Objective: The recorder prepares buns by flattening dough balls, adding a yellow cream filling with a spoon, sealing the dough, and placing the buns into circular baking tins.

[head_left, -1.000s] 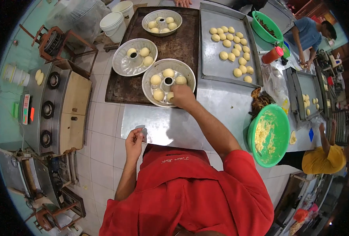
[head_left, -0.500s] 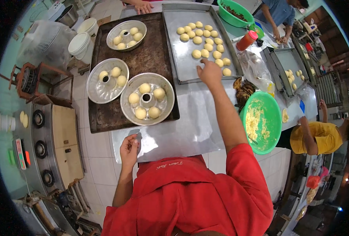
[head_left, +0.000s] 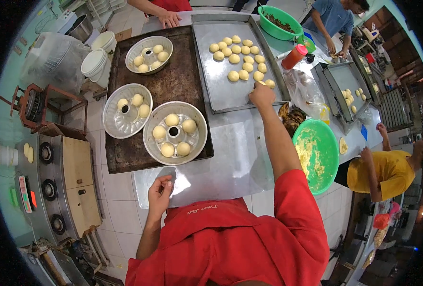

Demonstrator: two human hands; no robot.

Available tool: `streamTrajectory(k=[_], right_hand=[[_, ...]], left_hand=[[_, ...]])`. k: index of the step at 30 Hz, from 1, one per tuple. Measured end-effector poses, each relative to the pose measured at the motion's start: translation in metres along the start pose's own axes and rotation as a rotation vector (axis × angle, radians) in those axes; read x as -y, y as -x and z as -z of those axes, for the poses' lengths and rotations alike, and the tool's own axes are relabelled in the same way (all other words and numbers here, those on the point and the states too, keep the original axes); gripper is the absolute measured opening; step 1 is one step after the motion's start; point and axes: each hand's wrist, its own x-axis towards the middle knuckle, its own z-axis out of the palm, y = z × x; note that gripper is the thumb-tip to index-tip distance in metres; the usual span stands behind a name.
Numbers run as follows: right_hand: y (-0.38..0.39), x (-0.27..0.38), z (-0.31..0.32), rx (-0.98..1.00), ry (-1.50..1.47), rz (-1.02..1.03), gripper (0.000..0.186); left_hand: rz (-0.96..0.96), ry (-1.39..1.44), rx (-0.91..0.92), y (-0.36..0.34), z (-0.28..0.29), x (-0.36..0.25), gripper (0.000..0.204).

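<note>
My right hand (head_left: 263, 95) reaches into the near right corner of a grey metal tray (head_left: 221, 100). Its fingers are curled down over a dough ball, mostly hidden beneath the hand; another dough ball (head_left: 270, 83) lies beside the fingertips. Several more round, pale yellow dough balls (head_left: 234, 58) sit farther back in the tray. Close to the table's front edge hovers my left hand (head_left: 160, 193), loosely bent, thumb and forefinger apart, with nothing visible in it. The nearest fluted ring pan (head_left: 202, 138) has several dough balls around its central tube.
Two more ring pans, one left (head_left: 110, 121) and one farther back (head_left: 130, 50), share a dark baking sheet (head_left: 183, 86) with the nearest. A green basin (head_left: 328, 162) of yellow mixture stands right of my forearm. Co-workers (head_left: 385, 174) stand right and across the table.
My right hand has drawn toward the tray's right corner, and its fingers now curl over a dough ball. My left hand stays nearly in place. The whole view has shifted slightly.
</note>
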Motion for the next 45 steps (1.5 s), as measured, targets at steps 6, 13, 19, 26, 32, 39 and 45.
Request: streamTrajectory(k=[6,13,19,26,32,39,45], right_hand=[[0.09,0.029,0.075,-0.188,-0.264,0.128,0.032],[0.244,0.042,0.077,-0.177,-0.569,0.638,0.06],[0.298,0.018,0.073,-0.087,-0.55,0.612,0.071],[0.311,-0.024,0.089,-0.088,-0.536,0.436,0.074],[0.326,-0.039,0.087,-0.115,-0.447,0.656,0.082],[0.326,-0.084,0.07,0.028,-0.282,0.646,0.08],[0.31,-0.134,0.099,0.135,-0.633,0.731,0.069]], left_hand=[[0.064,0.048,0.198,-0.002,-0.027,-0.012,0.023],[0.034,0.354,0.387,-0.035,-0.101,-0.041,0.04],[0.132,0.098,0.568,-0.03,-0.142,-0.039,0.038],[0.184,0.198,0.573,-0.031,-0.192,-0.033,0.025],[0.146,0.358,0.565,-0.025,-0.222,-0.055,0.029],[0.424,0.594,0.627,-0.025,-0.231,-0.036,0.031],[0.574,0.631,0.68,-0.014,-0.219,-0.031,0.044]])
